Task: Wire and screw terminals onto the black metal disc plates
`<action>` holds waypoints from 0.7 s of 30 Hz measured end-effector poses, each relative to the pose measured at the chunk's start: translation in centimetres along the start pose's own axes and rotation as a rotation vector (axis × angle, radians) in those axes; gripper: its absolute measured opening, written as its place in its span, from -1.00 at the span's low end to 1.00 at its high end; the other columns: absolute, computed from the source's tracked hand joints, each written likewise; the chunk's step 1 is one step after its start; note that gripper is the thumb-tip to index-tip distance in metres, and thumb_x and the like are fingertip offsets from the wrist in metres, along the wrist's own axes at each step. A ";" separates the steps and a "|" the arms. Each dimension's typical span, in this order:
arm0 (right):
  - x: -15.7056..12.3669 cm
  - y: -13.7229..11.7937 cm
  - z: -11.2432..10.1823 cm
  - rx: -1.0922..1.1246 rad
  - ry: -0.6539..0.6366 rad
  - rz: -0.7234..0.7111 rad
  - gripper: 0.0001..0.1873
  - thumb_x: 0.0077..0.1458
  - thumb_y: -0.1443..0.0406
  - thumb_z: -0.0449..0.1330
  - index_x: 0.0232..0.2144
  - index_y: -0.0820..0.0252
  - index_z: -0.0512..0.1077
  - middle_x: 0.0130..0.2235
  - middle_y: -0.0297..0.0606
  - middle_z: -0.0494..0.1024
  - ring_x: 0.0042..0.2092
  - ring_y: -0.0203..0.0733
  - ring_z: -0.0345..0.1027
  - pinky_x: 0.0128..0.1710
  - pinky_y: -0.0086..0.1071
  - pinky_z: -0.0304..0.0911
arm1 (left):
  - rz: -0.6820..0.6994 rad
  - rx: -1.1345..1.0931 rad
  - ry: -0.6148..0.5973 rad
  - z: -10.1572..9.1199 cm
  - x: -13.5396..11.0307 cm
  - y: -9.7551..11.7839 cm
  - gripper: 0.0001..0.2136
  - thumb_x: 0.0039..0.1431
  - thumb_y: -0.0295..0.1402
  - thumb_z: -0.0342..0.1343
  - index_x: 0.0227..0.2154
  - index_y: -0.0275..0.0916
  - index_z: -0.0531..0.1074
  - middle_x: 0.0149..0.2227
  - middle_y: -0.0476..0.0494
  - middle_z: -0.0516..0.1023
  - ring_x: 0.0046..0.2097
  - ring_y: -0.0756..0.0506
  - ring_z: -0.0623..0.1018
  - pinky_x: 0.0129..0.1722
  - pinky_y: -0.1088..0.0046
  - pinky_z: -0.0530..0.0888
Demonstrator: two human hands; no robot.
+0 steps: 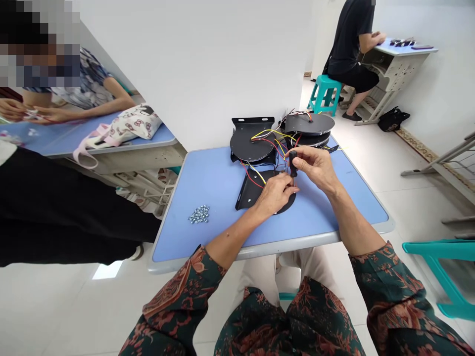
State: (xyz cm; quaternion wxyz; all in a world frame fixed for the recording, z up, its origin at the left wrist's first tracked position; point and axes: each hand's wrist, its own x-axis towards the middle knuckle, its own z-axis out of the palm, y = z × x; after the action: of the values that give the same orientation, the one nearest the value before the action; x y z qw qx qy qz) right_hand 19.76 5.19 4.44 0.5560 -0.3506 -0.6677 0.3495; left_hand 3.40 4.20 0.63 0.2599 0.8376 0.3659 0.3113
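Right hand: fingertips pinch a black-handled screwdriver, held upright. Left hand: fingers bunched just beside the shaft, grip partly hidden, cannot tell what they pinch. Black metal bracket directly under the left fingers, red and yellow wires running past them. Two black disc units just ahead of the fingers on a blue table; small screws well left of them.

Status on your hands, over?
Right hand pinching black-handled screwdriver; left hand on black metal bracket; red and yellow wires lying alongside.
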 end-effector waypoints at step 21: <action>0.0 -0.2 -1.0 0.240 -0.241 -0.022 -0.61 0.21 0.08 0.32 -0.01 0.15 0.54 -0.25 -0.24 0.61 -0.28 -0.23 0.44 -0.25 -0.32 0.36 | 0.062 -0.030 -0.087 -0.7 -0.6 -0.5 -0.87 0.18 -0.61 0.17 -0.33 -0.25 0.51 -0.13 -0.14 0.55 -0.09 -0.10 0.56 0.00 0.35 0.51</action>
State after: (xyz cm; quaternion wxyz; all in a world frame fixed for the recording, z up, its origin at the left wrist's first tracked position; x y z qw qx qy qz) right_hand 20.69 5.14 4.70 0.5135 -0.2302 -0.6867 0.4602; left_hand 2.39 4.15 0.57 0.2781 0.8573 0.3234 0.2882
